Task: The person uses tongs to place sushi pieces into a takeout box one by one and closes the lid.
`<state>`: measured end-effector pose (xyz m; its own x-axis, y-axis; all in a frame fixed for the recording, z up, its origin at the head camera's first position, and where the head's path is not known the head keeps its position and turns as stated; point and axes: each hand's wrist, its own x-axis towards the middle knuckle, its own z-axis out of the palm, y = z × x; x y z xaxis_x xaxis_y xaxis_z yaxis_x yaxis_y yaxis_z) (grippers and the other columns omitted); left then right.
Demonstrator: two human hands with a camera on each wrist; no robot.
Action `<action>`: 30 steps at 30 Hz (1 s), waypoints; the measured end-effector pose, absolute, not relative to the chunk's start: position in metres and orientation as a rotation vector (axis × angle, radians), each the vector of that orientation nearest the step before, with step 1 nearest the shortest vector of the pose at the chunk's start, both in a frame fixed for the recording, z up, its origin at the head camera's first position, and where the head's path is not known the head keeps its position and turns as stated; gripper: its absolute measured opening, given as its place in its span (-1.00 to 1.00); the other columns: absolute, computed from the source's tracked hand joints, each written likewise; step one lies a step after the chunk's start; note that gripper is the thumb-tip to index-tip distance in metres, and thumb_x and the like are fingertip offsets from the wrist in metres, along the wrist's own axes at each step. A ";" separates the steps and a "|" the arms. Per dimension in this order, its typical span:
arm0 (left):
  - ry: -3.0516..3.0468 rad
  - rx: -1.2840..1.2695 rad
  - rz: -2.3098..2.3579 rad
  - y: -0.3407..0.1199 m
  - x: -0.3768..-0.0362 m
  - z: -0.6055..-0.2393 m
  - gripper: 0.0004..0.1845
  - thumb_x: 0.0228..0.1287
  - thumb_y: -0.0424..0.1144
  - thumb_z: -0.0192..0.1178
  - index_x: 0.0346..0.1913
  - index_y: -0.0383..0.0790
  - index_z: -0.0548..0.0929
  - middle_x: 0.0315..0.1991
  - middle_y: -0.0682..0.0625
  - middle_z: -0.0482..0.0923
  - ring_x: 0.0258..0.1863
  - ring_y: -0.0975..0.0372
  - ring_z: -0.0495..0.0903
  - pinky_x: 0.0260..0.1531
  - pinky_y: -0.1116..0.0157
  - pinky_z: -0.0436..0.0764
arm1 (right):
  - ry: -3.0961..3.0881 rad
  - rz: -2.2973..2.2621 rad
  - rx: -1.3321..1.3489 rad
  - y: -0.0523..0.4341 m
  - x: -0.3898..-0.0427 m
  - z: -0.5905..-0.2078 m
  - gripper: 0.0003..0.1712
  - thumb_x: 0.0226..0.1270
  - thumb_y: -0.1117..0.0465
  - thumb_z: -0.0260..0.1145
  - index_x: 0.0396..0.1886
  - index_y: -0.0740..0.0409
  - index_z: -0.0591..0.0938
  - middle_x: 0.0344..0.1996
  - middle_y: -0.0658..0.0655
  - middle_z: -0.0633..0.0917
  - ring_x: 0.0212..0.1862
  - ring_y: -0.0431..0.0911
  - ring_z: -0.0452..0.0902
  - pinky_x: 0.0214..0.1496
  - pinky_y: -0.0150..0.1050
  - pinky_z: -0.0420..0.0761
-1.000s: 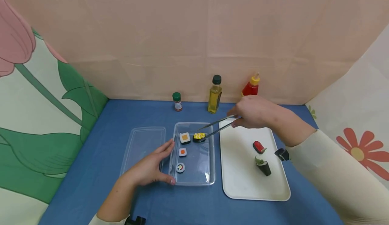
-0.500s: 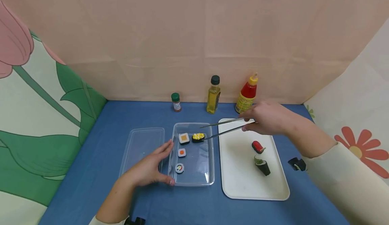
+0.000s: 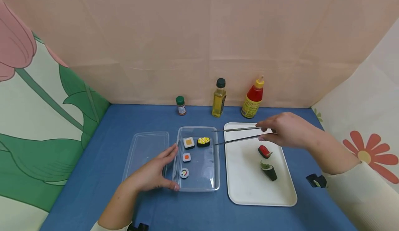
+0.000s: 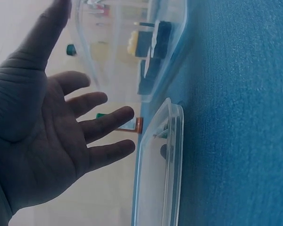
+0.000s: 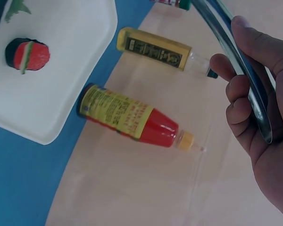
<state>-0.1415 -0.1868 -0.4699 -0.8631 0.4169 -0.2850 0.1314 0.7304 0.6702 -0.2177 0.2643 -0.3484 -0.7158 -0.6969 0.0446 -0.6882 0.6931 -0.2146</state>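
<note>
My right hand (image 3: 285,130) grips metal tongs (image 3: 240,140); their arms stand apart with nothing between the tips, which reach over the right rim of a clear plastic box (image 3: 202,186). Inside the box lie a sushi piece topped with yellow corn (image 3: 203,141), a square piece with an orange-yellow centre (image 3: 188,142), a smaller orange-centred roll (image 3: 186,157) and a round roll (image 3: 184,173). My left hand (image 3: 157,174) rests with spread, straight fingers at the box's left wall. On the white tray (image 3: 246,186) lie a red-topped sushi (image 3: 265,151) and a dark cone-shaped hand roll (image 3: 269,171).
A clear lid (image 3: 146,148) lies left of the box. Along the back of the blue table stand a small green-capped spice jar (image 3: 180,105), an oil bottle (image 3: 219,98) and a red sauce bottle (image 3: 253,98).
The tongs have drawn away from the corn-topped sushi, which stays in the box. My right hand has moved right and nearer, over the tray. The left hand keeps its place.
</note>
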 end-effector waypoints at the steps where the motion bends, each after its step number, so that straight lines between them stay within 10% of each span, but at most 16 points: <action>1: 2.512 0.423 0.928 -0.187 -0.142 -0.470 0.40 -0.20 0.20 0.69 0.69 0.05 0.04 0.70 0.18 -0.21 0.64 -0.04 -0.04 0.41 -0.17 0.31 | 2.859 -0.344 -1.161 0.266 -0.217 -0.349 -0.53 0.21 0.09 0.62 0.10 0.12 0.79 -0.13 0.01 0.83 -0.32 -0.31 0.71 -0.25 -0.31 0.69; 30: 2.509 0.436 0.933 -0.189 -0.143 -0.473 0.39 -0.19 0.20 0.68 0.69 0.07 0.04 0.70 0.16 -0.21 0.63 -0.04 -0.02 0.40 -0.17 0.33 | 2.989 -0.441 -1.041 0.317 -0.188 -0.386 -0.51 0.12 0.11 0.66 0.06 0.14 0.80 -0.35 -0.14 0.78 -0.45 -0.41 0.49 -0.48 -0.43 0.55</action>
